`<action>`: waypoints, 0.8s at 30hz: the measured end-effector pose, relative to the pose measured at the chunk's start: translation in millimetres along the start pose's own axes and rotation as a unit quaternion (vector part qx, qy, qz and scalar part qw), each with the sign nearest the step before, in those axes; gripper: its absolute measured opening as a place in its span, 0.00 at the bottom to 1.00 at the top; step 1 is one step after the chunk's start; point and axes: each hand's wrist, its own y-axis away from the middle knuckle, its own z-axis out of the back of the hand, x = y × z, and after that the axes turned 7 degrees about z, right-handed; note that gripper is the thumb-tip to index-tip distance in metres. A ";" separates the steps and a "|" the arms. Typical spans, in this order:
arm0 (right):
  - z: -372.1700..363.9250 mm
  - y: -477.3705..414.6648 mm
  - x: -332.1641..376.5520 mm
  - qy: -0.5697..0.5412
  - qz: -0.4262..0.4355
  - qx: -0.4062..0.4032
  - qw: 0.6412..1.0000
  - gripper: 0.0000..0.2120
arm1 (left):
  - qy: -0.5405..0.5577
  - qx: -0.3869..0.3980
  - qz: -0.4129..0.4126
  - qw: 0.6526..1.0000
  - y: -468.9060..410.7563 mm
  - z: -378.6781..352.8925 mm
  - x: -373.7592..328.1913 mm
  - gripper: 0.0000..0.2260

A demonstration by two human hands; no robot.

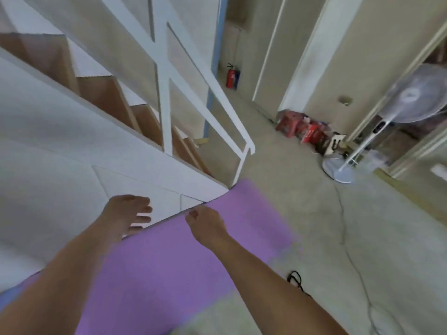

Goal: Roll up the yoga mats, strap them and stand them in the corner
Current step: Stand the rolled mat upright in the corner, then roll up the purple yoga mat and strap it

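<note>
Yoga mat [169, 262]: purple, unrolled flat on the floor, long edge against the stair panel [72, 177].
Left hand [128, 213]: fingers spread, holding nothing, beside that edge.
Right hand [205, 223]: fingers curled at the edge; whether pinching it, cannot tell.
Risk: uneven one-handed lift likely skews the roll.

One head-worn wide-angle camera looks forward and down, tilted. It sits close over the left hand [128, 213] and right hand [205, 223] at the mat [169, 262]. Stairs [108, 97] fill the left, and a fan [416, 95] stands farther off on the right.
</note>
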 end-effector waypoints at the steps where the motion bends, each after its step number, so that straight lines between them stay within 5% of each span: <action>1: 14.7 9.7 -21.4 -0.007 -0.033 -0.012 0.999 0.15 | -0.007 0.018 0.001 1.000 0.2 -24.4 -2.6 0.06; 13: 95.1 90.9 -238.3 -0.066 -0.223 -0.133 0.963 0.10 | -0.115 0.132 0.003 0.985 -20.6 -219.8 -0.1 0.07; 24: 143.1 -83.5 -504.5 -0.134 -0.302 -0.032 0.943 0.10 | -0.182 0.056 0.142 0.971 -186.3 -472.1 21.3 0.05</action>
